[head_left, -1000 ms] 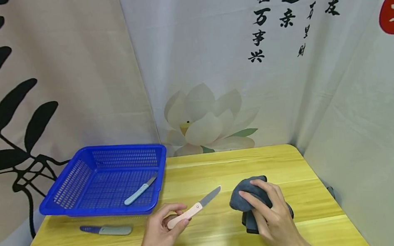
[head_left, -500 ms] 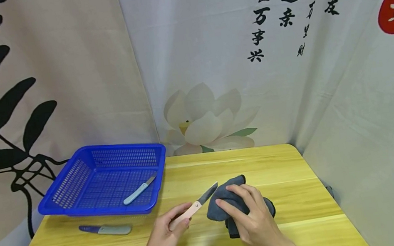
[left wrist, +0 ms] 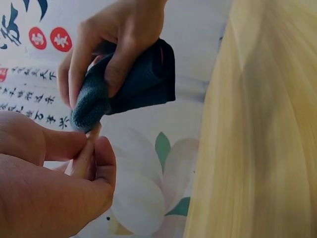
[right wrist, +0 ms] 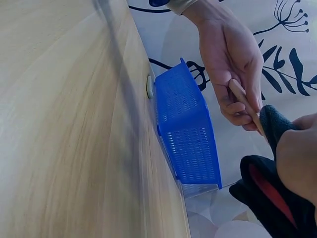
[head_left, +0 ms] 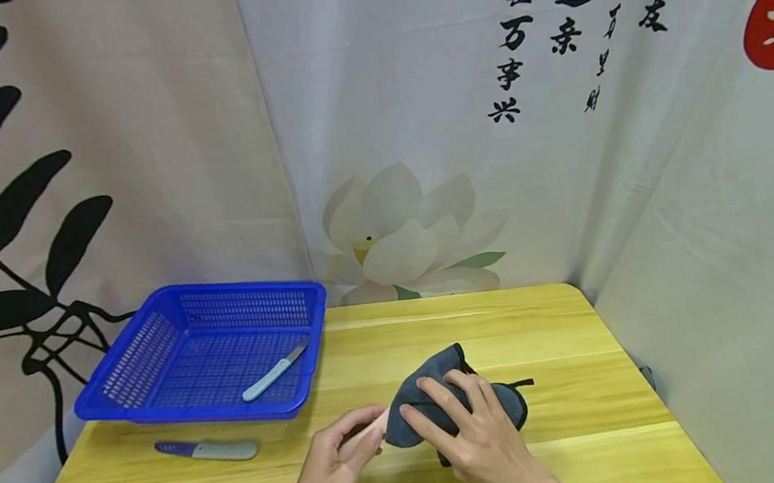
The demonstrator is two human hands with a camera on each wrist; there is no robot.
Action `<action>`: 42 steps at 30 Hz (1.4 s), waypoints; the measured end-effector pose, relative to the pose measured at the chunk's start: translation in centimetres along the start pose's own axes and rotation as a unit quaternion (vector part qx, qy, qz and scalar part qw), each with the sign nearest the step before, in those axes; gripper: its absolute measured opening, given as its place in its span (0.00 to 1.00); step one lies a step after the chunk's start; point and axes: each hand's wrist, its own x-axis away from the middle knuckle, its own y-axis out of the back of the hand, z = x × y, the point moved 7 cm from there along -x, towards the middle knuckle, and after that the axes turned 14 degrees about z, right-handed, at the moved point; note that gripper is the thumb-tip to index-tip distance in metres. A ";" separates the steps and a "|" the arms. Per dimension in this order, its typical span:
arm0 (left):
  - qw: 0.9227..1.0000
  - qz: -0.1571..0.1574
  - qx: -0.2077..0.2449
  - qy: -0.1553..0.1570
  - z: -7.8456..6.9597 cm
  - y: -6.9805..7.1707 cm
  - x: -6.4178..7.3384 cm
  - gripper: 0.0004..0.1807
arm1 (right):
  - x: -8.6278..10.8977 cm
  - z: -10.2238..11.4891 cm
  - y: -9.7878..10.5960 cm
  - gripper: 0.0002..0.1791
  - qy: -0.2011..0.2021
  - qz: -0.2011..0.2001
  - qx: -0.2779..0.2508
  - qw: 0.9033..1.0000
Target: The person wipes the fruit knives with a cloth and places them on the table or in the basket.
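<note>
My left hand (head_left: 332, 464) pinches the pale pink handle of a small knife (head_left: 364, 434) between thumb and fingers, above the table. The blade is hidden inside a folded dark grey-blue cloth (head_left: 418, 386). My right hand (head_left: 478, 443) grips that cloth from above, its fingers spread over the fold. In the left wrist view the cloth (left wrist: 91, 101) meets the front end of the handle (left wrist: 83, 157). The right wrist view shows the handle (right wrist: 245, 101) lying across the left fingers, with a red inner layer of the cloth (right wrist: 272, 188) exposed.
A blue plastic basket (head_left: 152, 365) stands at the table's back left, with a light-blue-handled knife (head_left: 276, 377) inside. In front of it lies a knife with a grey-green handle and blue blade (head_left: 207, 451). A printed curtain (head_left: 383, 110) hangs behind the wooden table (head_left: 582, 362).
My right hand has moved left with the cloth and brought it over the knife blade, which showed bare before. The left hand has stayed nearly in place, holding the knife.
</note>
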 end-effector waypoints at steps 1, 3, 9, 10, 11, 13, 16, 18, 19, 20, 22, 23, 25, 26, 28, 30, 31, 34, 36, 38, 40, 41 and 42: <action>1.000 0.000 0.001 0.002 0.0 0.0 0.0 0.24 | 0.0 -0.1 0.0 0.27 -0.003 0.000 0.001 1.000; 1.000 0.001 0.001 0.003 -0.1 0.0 0.1 0.24 | 0.0 -0.2 0.0 0.28 -0.010 -0.002 0.003 1.000; 1.000 -0.001 -0.003 0.014 -0.3 0.0 0.3 0.24 | 0.2 -1.3 0.2 0.28 -0.035 -0.008 0.018 0.999; 1.000 -0.001 -0.003 0.015 -0.3 0.0 0.3 0.24 | 0.3 -1.5 0.2 0.28 -0.037 -0.008 0.021 0.999; 1.000 -0.002 -0.006 0.015 -0.4 0.0 0.3 0.24 | 0.3 -1.7 0.2 0.28 -0.039 -0.009 0.023 0.999; 1.000 -0.002 -0.008 0.012 -0.5 0.0 0.4 0.23 | 0.4 -2.0 0.3 0.27 -0.042 -0.014 0.026 0.999; 1.000 -0.004 -0.016 0.004 -0.6 0.1 0.4 0.22 | 0.6 -2.6 0.4 0.29 -0.046 -0.018 0.028 0.998; 1.000 -0.004 -0.017 0.003 -0.7 0.1 0.5 0.22 | 0.7 -3.0 0.5 0.30 -0.048 -0.019 0.028 0.998; 1.000 -0.004 -0.018 0.003 -0.8 0.1 0.5 0.22 | 0.7 -3.2 0.5 0.31 -0.049 -0.019 0.028 0.998; 1.000 -0.004 -0.018 0.004 -0.8 0.2 0.5 0.22 | 0.7 -3.3 0.6 0.31 -0.050 -0.021 0.028 0.998; 1.000 -0.004 -0.017 0.008 -0.7 0.2 0.5 0.22 | 0.8 -3.7 0.7 0.32 -0.050 -0.026 0.028 0.998; 1.000 -0.003 -0.017 0.008 -0.7 0.2 0.5 0.22 | 0.8 -3.8 0.8 0.32 -0.050 -0.029 0.028 0.998; 1.000 0.002 -0.015 0.008 -0.7 0.2 0.5 0.21 | 0.8 -4.0 1.0 0.33 -0.050 -0.038 0.031 0.998; 1.000 0.005 -0.013 0.007 -0.6 0.2 0.5 0.21 | 0.9 -4.1 1.1 0.33 -0.050 -0.042 0.032 0.997; 1.000 0.012 -0.012 0.004 -0.6 0.2 0.5 0.21 | 0.9 -4.3 1.1 0.33 -0.049 -0.046 0.034 0.997; 1.000 0.019 -0.012 0.003 -0.6 0.3 0.5 0.21 | 1.0 -4.5 1.2 0.33 -0.050 -0.048 0.036 0.997; 1.000 0.022 -0.013 0.003 -0.6 0.3 0.6 0.21 | 1.0 -4.6 1.2 0.33 -0.050 -0.048 0.037 0.997; 1.000 0.026 -0.016 0.002 -0.5 0.3 0.6 0.20 | 1.2 -5.1 1.4 0.31 -0.057 -0.050 0.041 0.996; 1.000 0.024 -0.018 0.002 -0.5 0.4 0.7 0.20 | 1.3 -5.6 1.6 0.30 -0.068 -0.057 0.042 0.995; 1.000 0.018 -0.016 0.003 -0.4 0.5 0.7 0.20 | 1.4 -6.0 1.9 0.27 -0.081 -0.068 0.040 0.994; 1.000 0.009 -0.015 0.003 -0.4 0.6 0.8 0.21 | 1.4 -6.1 2.2 0.25 -0.091 -0.080 0.032 0.992; 1.000 0.005 -0.014 0.004 -0.4 0.6 0.8 0.21 | 1.3 -6.0 2.4 0.24 -0.093 -0.086 0.028 0.992; 1.000 -0.001 -0.014 0.005 -0.4 0.7 0.8 0.22 | 1.2 -5.7 2.5 0.23 -0.091 -0.092 0.023 0.991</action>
